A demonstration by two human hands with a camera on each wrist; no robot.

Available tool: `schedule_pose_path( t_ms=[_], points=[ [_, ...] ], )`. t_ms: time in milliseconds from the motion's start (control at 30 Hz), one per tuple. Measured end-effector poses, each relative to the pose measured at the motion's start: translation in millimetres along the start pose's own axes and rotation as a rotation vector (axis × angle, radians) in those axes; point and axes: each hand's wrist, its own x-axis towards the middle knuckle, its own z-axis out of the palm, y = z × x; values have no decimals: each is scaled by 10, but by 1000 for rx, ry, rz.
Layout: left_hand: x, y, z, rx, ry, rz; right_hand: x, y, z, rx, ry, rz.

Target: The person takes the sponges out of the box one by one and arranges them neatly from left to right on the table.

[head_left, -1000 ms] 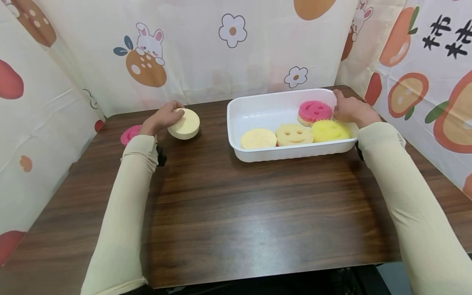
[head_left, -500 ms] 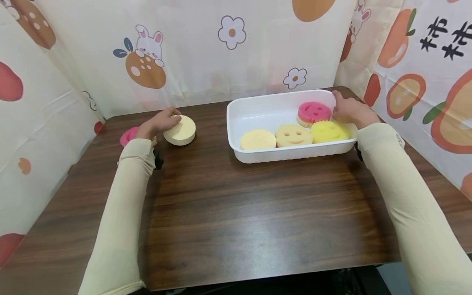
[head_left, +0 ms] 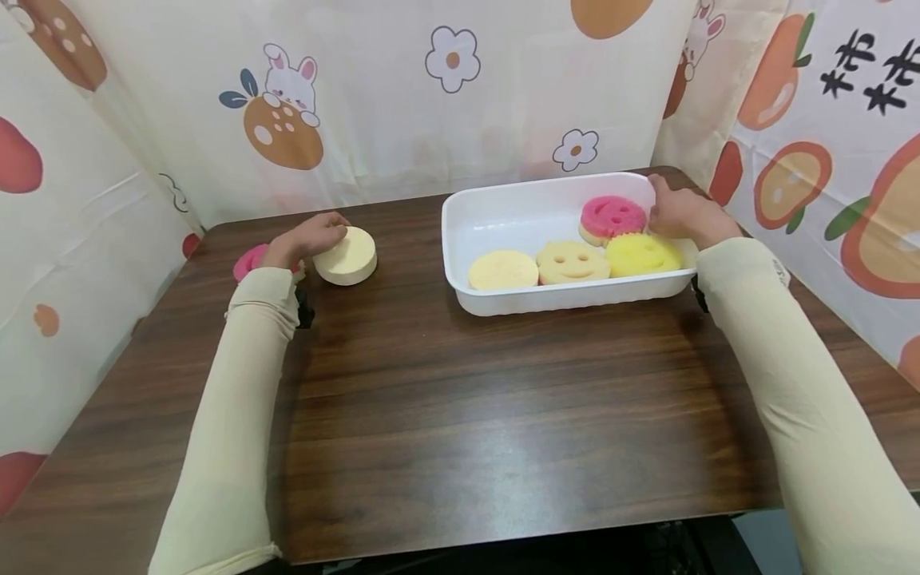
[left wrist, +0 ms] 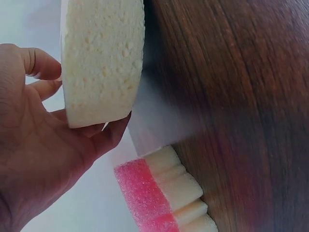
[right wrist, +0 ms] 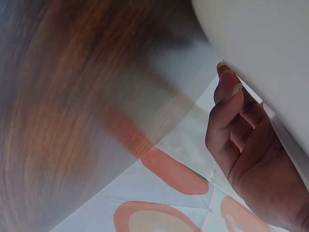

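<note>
My left hand [head_left: 309,238] holds a round, pale cream sponge [head_left: 346,257] by its left edge, low over the table. In the left wrist view the porous side of this sponge stands between thumb and fingers. Just behind that wrist lies a pink-topped sponge [left wrist: 145,193] with a scalloped cream base. At the far right, my right hand [head_left: 686,214] grips the right end of a white tray [head_left: 568,300]. The right wrist view shows its curled fingers [right wrist: 224,113] against the tray's outer wall.
Inside the tray, a plain round cream sponge [head_left: 504,270], a cream smiley sponge [head_left: 573,263] and a bright yellow one [head_left: 644,255] line the front. A pink smiley sponge [head_left: 613,217] sits behind them. Printed curtains [head_left: 388,96] enclose the wooden table [head_left: 489,399].
My left hand has shifted the round cream sponge a little left and toward the front, near the pink one. The right hand and the tray have stayed in place.
</note>
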Motion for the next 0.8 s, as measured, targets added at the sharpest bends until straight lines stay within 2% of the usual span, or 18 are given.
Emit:
schedule_pose_path(
  t_ms=[400, 800],
  points=[
    [-13, 1, 28, -16, -47, 34, 4, -5, 1, 8, -17, 0],
    [-11, -38, 57, -17, -40, 7, 1, -21, -2, -14, -10, -6]
  ],
)
